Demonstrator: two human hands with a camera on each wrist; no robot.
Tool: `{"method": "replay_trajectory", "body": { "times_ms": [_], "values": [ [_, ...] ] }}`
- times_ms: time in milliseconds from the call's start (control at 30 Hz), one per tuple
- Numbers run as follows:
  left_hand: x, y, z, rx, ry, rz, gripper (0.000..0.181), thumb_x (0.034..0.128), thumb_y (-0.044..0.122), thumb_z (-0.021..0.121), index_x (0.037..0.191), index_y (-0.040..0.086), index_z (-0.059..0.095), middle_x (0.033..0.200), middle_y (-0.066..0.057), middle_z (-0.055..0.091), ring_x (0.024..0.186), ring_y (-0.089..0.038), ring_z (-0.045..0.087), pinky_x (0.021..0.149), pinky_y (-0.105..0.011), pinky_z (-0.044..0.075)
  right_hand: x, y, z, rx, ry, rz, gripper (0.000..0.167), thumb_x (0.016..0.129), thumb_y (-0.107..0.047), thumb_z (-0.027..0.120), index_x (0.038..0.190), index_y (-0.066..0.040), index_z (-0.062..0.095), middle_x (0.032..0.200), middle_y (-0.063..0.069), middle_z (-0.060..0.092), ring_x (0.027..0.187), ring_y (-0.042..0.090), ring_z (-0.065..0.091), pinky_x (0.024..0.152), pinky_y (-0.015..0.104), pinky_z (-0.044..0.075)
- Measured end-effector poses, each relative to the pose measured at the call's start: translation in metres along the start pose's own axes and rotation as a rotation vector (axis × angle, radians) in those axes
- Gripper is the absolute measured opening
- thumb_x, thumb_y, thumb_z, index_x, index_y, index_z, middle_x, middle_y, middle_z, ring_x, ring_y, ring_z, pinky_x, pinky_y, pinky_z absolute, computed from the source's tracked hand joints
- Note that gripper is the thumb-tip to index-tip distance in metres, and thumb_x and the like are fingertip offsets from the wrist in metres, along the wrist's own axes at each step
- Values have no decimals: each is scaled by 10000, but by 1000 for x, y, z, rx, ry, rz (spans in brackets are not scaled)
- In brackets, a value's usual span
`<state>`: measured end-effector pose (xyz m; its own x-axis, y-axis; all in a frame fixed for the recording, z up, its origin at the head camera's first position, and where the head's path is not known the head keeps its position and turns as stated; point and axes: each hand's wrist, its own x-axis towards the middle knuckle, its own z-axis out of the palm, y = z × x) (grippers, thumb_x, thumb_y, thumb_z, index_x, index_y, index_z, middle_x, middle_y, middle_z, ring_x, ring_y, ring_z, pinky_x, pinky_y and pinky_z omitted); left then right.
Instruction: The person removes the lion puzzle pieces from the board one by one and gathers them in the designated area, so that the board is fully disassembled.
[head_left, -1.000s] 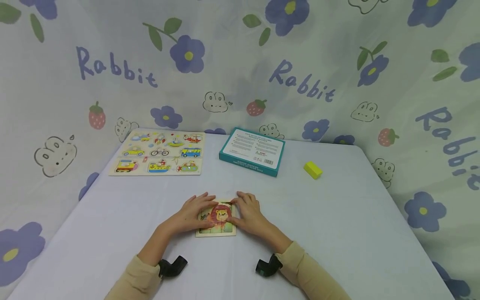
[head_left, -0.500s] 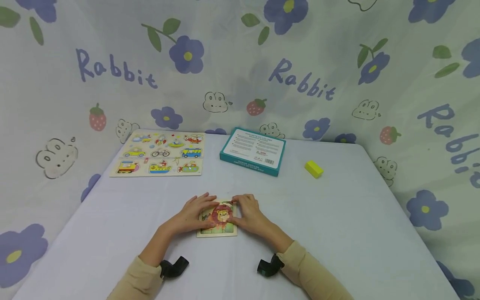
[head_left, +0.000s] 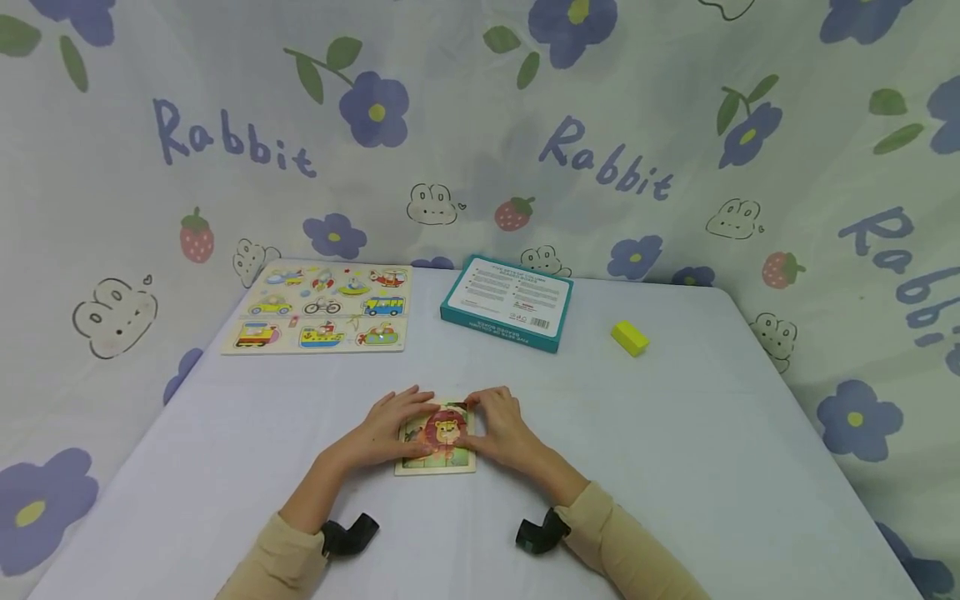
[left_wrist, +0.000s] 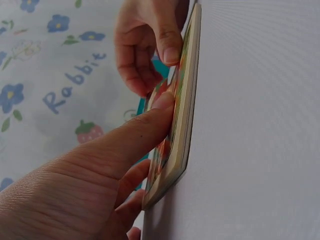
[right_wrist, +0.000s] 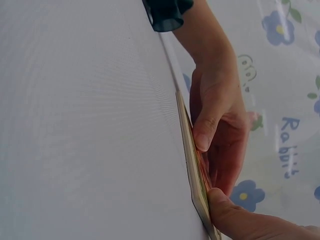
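Note:
A small square wooden lion jigsaw puzzle (head_left: 446,432) lies flat on the white table, between the two hands. My left hand (head_left: 389,430) holds its left side, with the thumb on the face in the left wrist view and fingers by the edge. At the right side my right hand (head_left: 501,428) grips the puzzle, its curled index finger at the upper right corner and its thumb on the face. The left wrist view shows the puzzle's pale frame (left_wrist: 186,115) edge-on. The hands cover parts of the picture.
A wooden vehicle puzzle board (head_left: 321,309) lies at the back left. A teal-and-white box (head_left: 507,302) sits at the back middle, with a yellow block (head_left: 630,338) to its right. Behind the table hangs a rabbit-patterned curtain (head_left: 480,108).
The right index finger is slightly lower and more bent at the puzzle's upper right corner than a second ago. The left hand keeps its place on the puzzle. The head view shifts slightly.

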<state>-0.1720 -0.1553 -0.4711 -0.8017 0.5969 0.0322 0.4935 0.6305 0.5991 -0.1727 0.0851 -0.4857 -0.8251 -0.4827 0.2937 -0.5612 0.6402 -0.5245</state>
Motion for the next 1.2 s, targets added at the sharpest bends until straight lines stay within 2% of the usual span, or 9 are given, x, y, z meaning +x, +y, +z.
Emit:
{"method": "replay_trajectory", "body": {
  "times_ms": [233,400,500,733,1033,1200],
  "values": [
    [-1,1,0,-8,8,8,643,761,422,714,1290,111,526,1406,-97,401,1354,-322,201,1065,-545,89,0,0,1,49,4,-9,588,677,-358,807,1110,-97,506,986,-17,541,998,158,427,843,371,354],
    [-1,1,1,-13,9,2,642,763,423,713,1292,112,525,1405,-96,402,1354,-323,201,1064,-548,90,0,-1,2,112,56,-30,351,789,-220,733,1052,-99,534,972,-12,584,964,143,463,834,358,386],
    [0,1,1,-16,15,-1,650,758,433,714,1290,109,527,1400,-96,409,1352,-325,206,1062,-553,96,1,-1,2,107,89,-39,213,832,-137,683,991,-108,544,929,-19,599,924,128,481,816,347,397],
    [0,0,1,-27,20,-3,643,752,413,726,1287,114,530,1398,-93,412,1352,-325,207,1062,-551,92,1,2,2,123,107,-50,148,835,-76,666,929,-105,556,887,-22,596,858,118,484,763,311,411],
    [0,0,3,-19,28,20,635,757,406,723,1287,116,528,1391,-107,418,1344,-341,219,1055,-562,99,-2,3,3,206,131,61,165,845,-77,647,950,-121,529,902,-34,551,816,118,480,683,250,440],
    [0,0,2,-3,15,0,645,760,429,713,1295,122,523,1402,-87,407,1352,-324,206,1062,-549,91,-1,6,2,250,140,101,213,834,-59,628,996,-128,507,854,-57,523,754,108,467,639,236,422]
  ]
}}
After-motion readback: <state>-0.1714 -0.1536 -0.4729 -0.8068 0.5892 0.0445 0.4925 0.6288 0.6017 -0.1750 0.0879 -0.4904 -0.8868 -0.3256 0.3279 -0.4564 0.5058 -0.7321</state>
